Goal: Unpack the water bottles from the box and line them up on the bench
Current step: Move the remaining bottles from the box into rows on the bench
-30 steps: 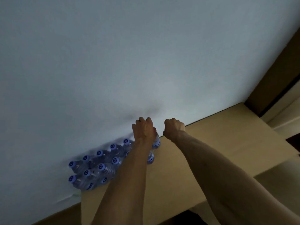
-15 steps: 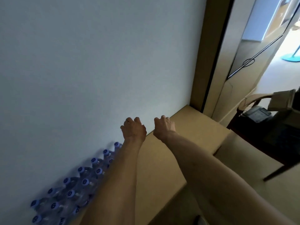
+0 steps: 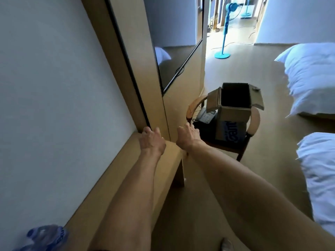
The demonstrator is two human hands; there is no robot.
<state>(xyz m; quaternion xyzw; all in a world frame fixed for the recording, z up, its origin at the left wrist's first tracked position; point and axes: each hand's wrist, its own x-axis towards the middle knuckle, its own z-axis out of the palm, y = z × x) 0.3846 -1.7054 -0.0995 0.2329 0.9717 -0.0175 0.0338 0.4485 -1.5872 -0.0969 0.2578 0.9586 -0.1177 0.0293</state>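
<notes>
We see the tan bench [image 3: 116, 185] running along the white wall, with blurred water bottles [image 3: 45, 236] standing on its near end. Past its far end a wooden chair [image 3: 253, 122] on the floor [image 3: 253, 69] carries the open cardboard box [image 3: 233, 113] and a telephone [image 3: 206, 115].

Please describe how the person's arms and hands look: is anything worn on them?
Both forearms are bare up to the frame's lower edge; no sleeves show. The left hand and the right hand wear no gloves. No watch or bracelet shows on either wrist, and I see no rings, though the fingers are too small and blurred to be certain.
</notes>
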